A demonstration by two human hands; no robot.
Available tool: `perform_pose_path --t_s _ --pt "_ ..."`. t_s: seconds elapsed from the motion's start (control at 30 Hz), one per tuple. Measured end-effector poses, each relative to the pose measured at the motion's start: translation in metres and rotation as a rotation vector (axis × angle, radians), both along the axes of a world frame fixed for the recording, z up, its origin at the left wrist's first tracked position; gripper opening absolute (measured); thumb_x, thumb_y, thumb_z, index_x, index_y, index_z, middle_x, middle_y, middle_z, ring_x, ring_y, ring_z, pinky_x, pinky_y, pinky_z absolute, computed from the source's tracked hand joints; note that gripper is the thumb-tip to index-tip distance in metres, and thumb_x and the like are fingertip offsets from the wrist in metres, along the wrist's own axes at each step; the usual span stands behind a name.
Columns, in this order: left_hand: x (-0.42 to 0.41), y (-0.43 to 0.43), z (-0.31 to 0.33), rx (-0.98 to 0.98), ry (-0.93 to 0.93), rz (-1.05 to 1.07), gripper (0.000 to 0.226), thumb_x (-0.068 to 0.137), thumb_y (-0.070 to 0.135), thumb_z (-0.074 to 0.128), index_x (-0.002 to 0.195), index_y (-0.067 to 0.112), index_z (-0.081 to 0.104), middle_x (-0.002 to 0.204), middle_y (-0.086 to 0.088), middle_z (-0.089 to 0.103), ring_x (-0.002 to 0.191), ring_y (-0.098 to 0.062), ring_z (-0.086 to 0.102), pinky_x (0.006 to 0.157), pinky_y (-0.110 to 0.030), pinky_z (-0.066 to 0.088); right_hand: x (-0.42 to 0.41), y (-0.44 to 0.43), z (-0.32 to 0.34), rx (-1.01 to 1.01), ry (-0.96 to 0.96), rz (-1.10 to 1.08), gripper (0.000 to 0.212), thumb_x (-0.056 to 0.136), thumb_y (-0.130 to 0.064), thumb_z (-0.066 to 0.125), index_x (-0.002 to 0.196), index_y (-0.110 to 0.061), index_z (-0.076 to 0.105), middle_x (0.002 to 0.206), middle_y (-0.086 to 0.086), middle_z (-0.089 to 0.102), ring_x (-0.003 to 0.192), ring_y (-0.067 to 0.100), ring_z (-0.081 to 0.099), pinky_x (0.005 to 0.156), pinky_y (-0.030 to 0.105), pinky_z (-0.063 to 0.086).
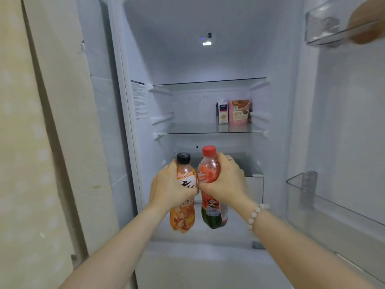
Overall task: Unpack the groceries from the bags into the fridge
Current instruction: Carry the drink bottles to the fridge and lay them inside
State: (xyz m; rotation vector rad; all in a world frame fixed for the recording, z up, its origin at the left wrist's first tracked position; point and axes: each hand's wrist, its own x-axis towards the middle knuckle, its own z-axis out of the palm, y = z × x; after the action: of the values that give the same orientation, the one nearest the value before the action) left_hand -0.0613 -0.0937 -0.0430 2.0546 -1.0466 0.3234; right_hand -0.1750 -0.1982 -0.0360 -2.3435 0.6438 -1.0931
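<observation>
The fridge stands open before me, its white interior lit, with glass shelves. My left hand grips an orange drink bottle with a black cap. My right hand grips a red drink bottle with a red cap and a panda label. Both bottles are upright, side by side and touching, held in front of the lower part of the fridge.
A small white carton and a pink box stand at the right on the middle shelf. The open door at right carries clear bins. Another person's hand is at the top door bin. A wall lies to the left.
</observation>
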Motion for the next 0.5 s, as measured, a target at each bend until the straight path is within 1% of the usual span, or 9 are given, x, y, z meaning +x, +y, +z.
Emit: perform_pose_path --t_s 0.17,0.33,0.4,0.5 --pt "0.042 -0.026 -0.016 0.038 -0.004 0.012 0.054 0.054 0.039 0.078 0.098 0.028 0.049 0.089 0.007 0.059 0.08 -0.014 0.059 0.069 -0.029 0.05 0.043 -0.026 -0.017 0.049 0.028 0.009 0.066 0.065 -0.039 0.08 0.121 -0.028 0.048 0.111 -0.007 0.053 0.1 0.013 0.056 0.081 0.027 0.048" --pt "0.081 -0.063 -0.032 0.042 0.039 -0.034 0.052 0.052 0.041 0.076 0.094 0.026 0.05 0.089 0.006 0.06 0.081 -0.016 0.059 0.069 -0.031 0.049 0.078 -0.056 -0.037 0.095 0.053 -0.074 0.068 0.064 -0.038 0.081 0.121 -0.028 0.047 0.11 -0.005 0.053 0.098 0.015 0.057 0.08 0.027 0.049" --pt "0.095 -0.081 -0.039 0.023 0.062 -0.082 0.05 0.053 0.043 0.075 0.093 0.026 0.05 0.089 0.006 0.06 0.081 -0.016 0.058 0.068 -0.031 0.049 0.087 -0.07 -0.045 0.104 0.068 -0.106 0.067 0.064 -0.038 0.082 0.12 -0.028 0.047 0.108 -0.005 0.052 0.096 0.015 0.057 0.078 0.026 0.049" --pt "0.112 -0.108 -0.049 -0.007 0.077 -0.142 0.047 0.056 0.042 0.074 0.092 0.028 0.048 0.089 0.007 0.057 0.081 -0.013 0.057 0.064 -0.027 0.045 0.1 -0.091 -0.057 0.128 0.055 -0.148 0.06 0.067 -0.035 0.081 0.117 -0.028 0.049 0.103 -0.008 0.048 0.091 0.013 0.056 0.07 0.019 0.042"
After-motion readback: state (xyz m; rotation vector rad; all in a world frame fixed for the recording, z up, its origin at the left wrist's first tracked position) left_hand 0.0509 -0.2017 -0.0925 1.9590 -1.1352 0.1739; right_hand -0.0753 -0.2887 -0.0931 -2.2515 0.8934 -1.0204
